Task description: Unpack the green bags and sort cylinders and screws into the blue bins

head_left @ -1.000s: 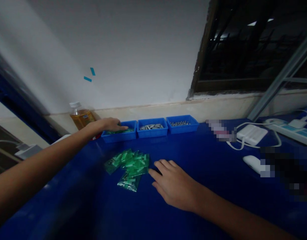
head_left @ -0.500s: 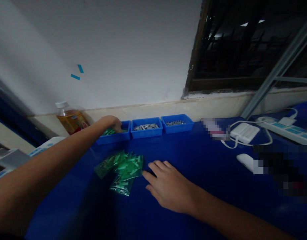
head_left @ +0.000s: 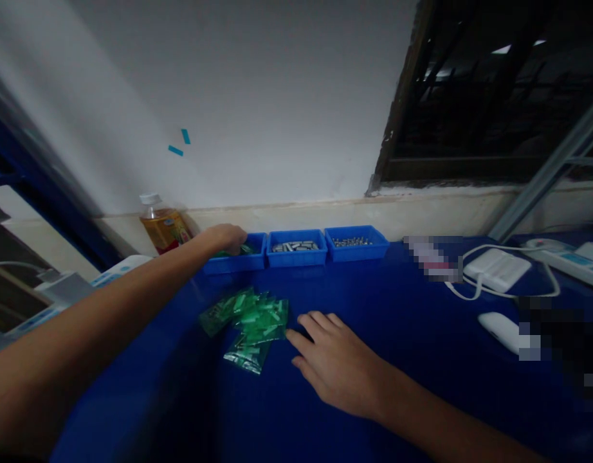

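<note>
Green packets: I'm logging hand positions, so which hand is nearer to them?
Right. The right hand is just right of the green packets, close to their edge. The left hand is farther off, at the left bin behind them.

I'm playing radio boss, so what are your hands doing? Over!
Left hand at leftmost blue bin, grip hidden. Right hand palm-down beside green packets. Left forearm partly covers bin.

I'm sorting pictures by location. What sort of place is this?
Probably a small-parts workbench against a wall: three blue bins stand in a row, two holding small silvery pieces, and green plastic packets lie heaped on the blue tabletop in front.
</note>
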The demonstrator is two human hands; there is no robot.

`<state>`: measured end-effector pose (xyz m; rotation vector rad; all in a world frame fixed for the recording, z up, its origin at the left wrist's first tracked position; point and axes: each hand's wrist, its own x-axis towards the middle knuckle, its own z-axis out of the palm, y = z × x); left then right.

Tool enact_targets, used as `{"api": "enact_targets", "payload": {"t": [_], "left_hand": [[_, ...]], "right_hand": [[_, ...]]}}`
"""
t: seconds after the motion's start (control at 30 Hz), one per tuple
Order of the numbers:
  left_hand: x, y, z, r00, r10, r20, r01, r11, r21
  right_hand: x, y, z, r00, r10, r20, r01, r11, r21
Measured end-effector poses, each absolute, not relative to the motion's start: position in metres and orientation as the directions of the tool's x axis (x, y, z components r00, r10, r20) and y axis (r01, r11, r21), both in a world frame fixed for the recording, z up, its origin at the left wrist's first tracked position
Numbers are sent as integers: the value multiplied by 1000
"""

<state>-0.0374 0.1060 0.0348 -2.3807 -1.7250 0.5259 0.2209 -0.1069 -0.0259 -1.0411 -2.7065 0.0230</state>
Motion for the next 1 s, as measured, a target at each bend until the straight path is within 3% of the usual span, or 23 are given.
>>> {"api": "enact_targets", "payload": {"t": [0.17, 0.33, 0.4, 0.5, 0.6, 0.8, 0.87, 0.9, 1.0], "left_hand": [[-38, 73, 67, 265, 957, -114, 852, -288, -437], [-34, 6, 84, 347, 921, 180, 850, -228, -474], [-25, -28, 69, 391, 912, 127, 834, -292, -469], [-10, -64, 35, 450, 889, -85, 791, -441, -423], [-4, -74, 16, 408, 895, -181, 816, -446, -367], [-21, -40, 55, 388, 836, -388, 887, -453, -89], [-24, -16, 71, 412, 847, -336, 903, -429, 24], [-23, -2, 75, 306, 913, -270, 950, -309, 34], [-19, 43, 70, 130, 977, -169, 989, -139, -42]], "right_hand": [[221, -107, -26, -717, 658, 229, 655, 749, -104], [221, -105, -26, -723, 657, 213, 650, 752, -111], [221, -105, -26, -721, 661, 209, 654, 748, -111], [221, -106, -27, -721, 659, 214, 653, 750, -110], [220, -106, -27, -723, 655, 221, 649, 753, -108], [220, -106, -28, -727, 647, 229, 648, 757, -84], [220, -106, -28, -729, 646, 226, 649, 757, -73], [220, -106, -28, -730, 646, 225, 649, 758, -69], [221, -107, -29, -729, 643, 233, 648, 759, -67]]}}
